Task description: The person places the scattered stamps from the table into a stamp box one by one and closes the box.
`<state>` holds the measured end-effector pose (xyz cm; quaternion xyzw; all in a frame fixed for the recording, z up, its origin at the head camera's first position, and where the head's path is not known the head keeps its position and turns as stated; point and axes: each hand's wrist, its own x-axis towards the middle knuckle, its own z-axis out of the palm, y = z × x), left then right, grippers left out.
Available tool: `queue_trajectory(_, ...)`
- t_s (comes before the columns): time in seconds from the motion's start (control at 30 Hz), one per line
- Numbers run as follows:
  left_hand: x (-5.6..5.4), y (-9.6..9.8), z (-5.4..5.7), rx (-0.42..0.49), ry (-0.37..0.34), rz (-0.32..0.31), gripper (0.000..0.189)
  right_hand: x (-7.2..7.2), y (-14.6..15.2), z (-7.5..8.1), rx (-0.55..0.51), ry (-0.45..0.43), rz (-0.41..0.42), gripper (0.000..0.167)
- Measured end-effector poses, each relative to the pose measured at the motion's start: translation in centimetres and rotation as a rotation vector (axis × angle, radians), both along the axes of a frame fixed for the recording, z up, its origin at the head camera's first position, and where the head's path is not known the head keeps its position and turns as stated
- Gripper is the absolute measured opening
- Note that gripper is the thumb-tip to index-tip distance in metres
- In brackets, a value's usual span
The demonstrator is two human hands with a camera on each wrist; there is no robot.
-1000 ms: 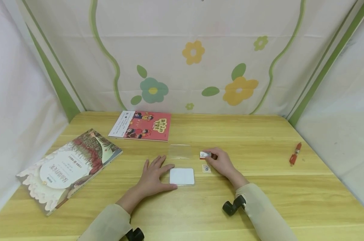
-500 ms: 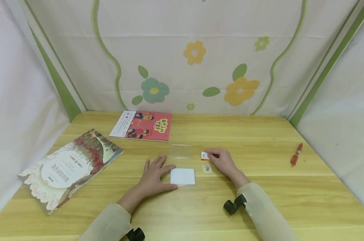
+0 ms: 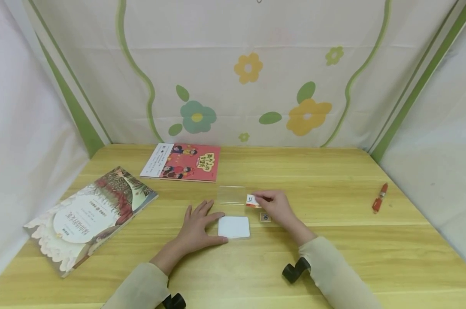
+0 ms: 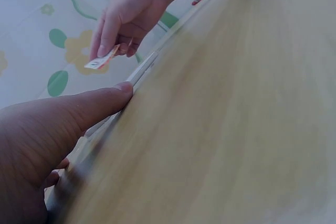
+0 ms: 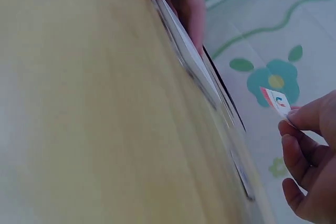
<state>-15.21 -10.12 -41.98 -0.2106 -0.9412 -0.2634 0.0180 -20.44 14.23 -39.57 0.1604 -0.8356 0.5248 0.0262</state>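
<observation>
My right hand (image 3: 277, 208) pinches a small white card with a red edge and a U-shaped print (image 3: 252, 200) between thumb and fingers. In the right wrist view the card (image 5: 276, 99) is raised above the tabletop. My left hand (image 3: 196, 229) lies spread on the table, thumb and index fingertips at the left corners of a shallow clear plastic box (image 3: 234, 237) with a white card or sheet (image 3: 234, 226) inside. Behind it lies a clear plastic lid (image 3: 231, 195). A little square picture card (image 3: 265, 217) sits right of the box, just under my right hand.
A red picture book (image 3: 190, 163) lies at the back left of the wooden table (image 3: 314, 171). Closer on the left is a larger book with a pale cover (image 3: 82, 219). Far right lies a red pen (image 3: 379, 198). Flowered cloth (image 3: 217, 64) hangs behind the table.
My right hand has lifted the small card and carried it left, to the right edge of the clear lid. My left hand stays at the box.
</observation>
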Motion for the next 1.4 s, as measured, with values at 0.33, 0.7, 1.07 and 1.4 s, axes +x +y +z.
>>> queue_trajectory(0.33,0.0,0.0,0.0,-0.004,0.013,0.01,0.069,2.2,-3.5,0.3,-0.017,-0.028,0.096,0.014)
queue_trajectory(0.7,0.1,0.2,0.2,0.005,0.004,0.012,0.069,3.7,-5.1,-1.1,0.09,0.036,0.155,0.014)
queue_trajectory(1.07,0.1,0.0,0.1,0.022,0.04,-0.003,0.067,4.4,-6.0,-1.7,0.224,0.173,0.095,0.013)
queue_trajectory(1.4,0.1,0.0,0.0,0.031,0.037,-0.008,0.067,4.5,-6.1,-1.9,0.276,0.2,0.073,0.011)
